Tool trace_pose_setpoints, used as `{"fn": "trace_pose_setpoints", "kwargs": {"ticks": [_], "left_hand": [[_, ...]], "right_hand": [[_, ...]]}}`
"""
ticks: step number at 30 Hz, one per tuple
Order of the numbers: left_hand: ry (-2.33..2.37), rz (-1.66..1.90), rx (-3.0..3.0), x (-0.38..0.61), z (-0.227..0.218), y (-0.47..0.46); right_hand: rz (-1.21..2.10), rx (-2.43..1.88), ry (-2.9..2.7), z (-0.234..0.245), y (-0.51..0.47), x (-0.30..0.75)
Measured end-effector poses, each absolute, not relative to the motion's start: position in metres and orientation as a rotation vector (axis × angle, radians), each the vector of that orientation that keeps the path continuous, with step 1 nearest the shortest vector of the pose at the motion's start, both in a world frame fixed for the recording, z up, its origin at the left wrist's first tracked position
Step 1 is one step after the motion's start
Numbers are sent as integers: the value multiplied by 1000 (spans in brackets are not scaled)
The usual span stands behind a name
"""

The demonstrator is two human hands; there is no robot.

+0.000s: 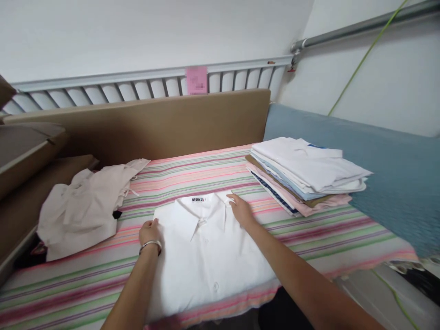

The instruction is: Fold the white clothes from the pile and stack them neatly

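Pinching the white shirt [189, 261] at ten and one o'clock, left hand [148, 232] and right hand [241, 212] may, pulling unevenly, crease it

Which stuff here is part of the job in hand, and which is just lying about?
In hand:
- white shirt, front up
- left hand and right hand, each at an upper corner of it
- striped cloth, underneath

Lying about, untouched:
- stack of folded clothes, possibly related
- rumpled beige garment
- pink paper
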State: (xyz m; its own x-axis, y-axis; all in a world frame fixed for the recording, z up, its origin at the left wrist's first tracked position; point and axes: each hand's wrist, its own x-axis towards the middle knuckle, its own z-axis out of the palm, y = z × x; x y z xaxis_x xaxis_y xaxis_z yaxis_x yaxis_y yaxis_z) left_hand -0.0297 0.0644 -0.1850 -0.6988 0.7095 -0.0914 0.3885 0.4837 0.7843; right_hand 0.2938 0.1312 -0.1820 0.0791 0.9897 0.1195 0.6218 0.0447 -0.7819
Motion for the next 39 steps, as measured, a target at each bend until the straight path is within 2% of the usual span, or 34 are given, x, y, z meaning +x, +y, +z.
{"fn": "trace_pose_setpoints", "kwargs": {"ticks": [11, 17, 25, 30, 35, 39], "left_hand": [[2454, 974, 964, -18, -191, 77], [2301, 1101, 824, -41, -183, 52], [2037, 1126, 707, -47, -184, -24], [2080, 873, 872, -50, -180, -25], [2182, 559, 1182, -61, -182, -9], [2065, 659, 1000, -70, -187, -12]], "right_hand": [[193, -1928, -1993, -185, 126, 288], [321, -1839, -1759, -172, 106, 318], [692, -1935, -1629, -179, 71, 348], [823, -1903, -1585, -175, 59, 348], [804, -1964, -1512, -177, 56, 348], [865, -1970, -1486, -174, 54, 344]]}}
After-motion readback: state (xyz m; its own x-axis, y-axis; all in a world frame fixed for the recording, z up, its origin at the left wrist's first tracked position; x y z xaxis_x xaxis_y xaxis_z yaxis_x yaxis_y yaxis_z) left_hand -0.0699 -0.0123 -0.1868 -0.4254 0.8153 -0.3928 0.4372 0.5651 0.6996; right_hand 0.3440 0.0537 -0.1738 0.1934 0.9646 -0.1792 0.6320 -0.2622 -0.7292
